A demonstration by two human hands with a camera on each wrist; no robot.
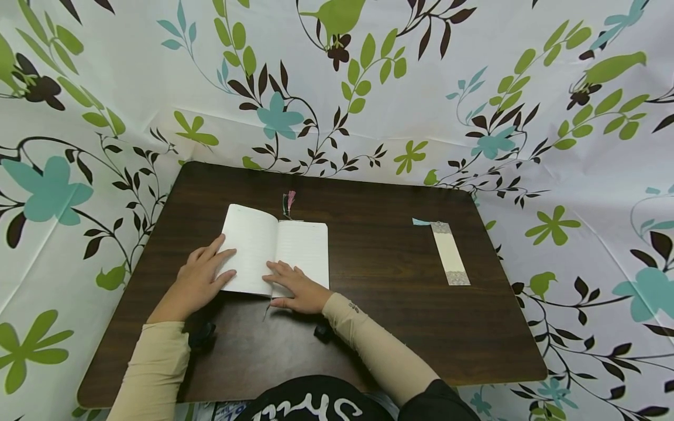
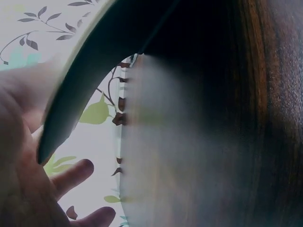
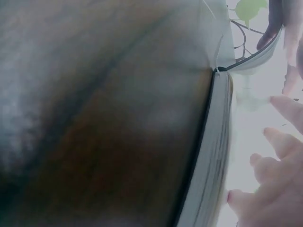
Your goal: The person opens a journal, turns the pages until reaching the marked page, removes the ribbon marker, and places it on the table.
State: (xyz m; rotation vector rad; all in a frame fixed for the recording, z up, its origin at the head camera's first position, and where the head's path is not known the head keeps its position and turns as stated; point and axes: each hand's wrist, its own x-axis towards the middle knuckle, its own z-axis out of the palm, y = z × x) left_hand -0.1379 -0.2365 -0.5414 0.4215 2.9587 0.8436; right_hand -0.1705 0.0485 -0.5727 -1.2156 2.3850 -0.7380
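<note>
An open notebook with blank-looking, faintly lined pages lies on the dark wooden table. My left hand grips the outer edge of its left side, thumb and some fingertips on the page. In the left wrist view the dark cover curves up off the tabletop beside the fingers. My right hand rests spread on the lower part of the right page near the fold. Seen from the right wrist, the page block lies flat under that hand. A pink and green tassel sticks out past the notebook's top edge.
A cream bookmark with patterned ends and a blue ribbon lies on the right part of the table. A leaf-patterned cloth hangs behind and around the table. A thin ribbon tail pokes out below the notebook's spine.
</note>
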